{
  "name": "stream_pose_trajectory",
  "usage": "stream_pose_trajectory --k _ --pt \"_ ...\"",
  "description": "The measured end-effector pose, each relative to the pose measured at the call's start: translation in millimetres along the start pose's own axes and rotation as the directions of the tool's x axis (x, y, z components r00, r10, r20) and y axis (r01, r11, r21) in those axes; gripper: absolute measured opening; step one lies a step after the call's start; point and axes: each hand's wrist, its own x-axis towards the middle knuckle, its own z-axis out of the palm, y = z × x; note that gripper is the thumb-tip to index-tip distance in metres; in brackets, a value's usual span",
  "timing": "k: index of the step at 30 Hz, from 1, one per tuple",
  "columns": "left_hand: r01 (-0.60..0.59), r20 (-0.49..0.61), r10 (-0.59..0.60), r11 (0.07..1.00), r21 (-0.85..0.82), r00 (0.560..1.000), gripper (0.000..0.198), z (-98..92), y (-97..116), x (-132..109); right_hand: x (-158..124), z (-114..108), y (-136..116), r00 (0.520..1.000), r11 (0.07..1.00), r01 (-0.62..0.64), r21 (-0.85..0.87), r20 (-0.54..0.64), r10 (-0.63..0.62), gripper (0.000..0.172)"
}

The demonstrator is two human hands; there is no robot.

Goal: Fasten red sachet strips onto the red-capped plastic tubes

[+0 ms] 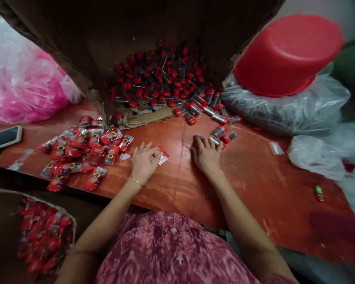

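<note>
My left hand [143,159] rests on the red-brown table [254,173], fingers pinched on a small red and clear packet [161,154]. A pile of the same red packets [83,152] lies just left of it. My right hand [206,154] lies palm down with fingers curled over a small red-capped clear tube [217,140]; more tubes [225,136] lie right beside it. A tipped cardboard box [91,59] at the back spills several red-capped tubes [162,83] onto the table.
A phone [4,137] lies at the left edge. Pink plastic bags [23,86] sit at back left. A red basin [286,55] rests upside down on a bag of dark contents [284,110]. White bags [328,154] lie right. A box of red packets [44,236] stands below left.
</note>
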Motion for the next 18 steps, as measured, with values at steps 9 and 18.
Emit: stream_pose_trajectory --k 9,18 --pt "-0.173 0.134 0.137 0.931 0.320 0.982 0.016 19.8 -22.9 3.3 -51.3 -26.5 -31.4 0.998 0.990 0.069 0.124 -0.013 -0.068 0.031" --pt "-0.220 0.169 0.147 0.756 0.616 0.975 0.029 21.5 -18.3 1.4 -49.5 -23.3 -55.5 0.990 0.938 0.127 0.323 -0.095 -0.101 0.023"
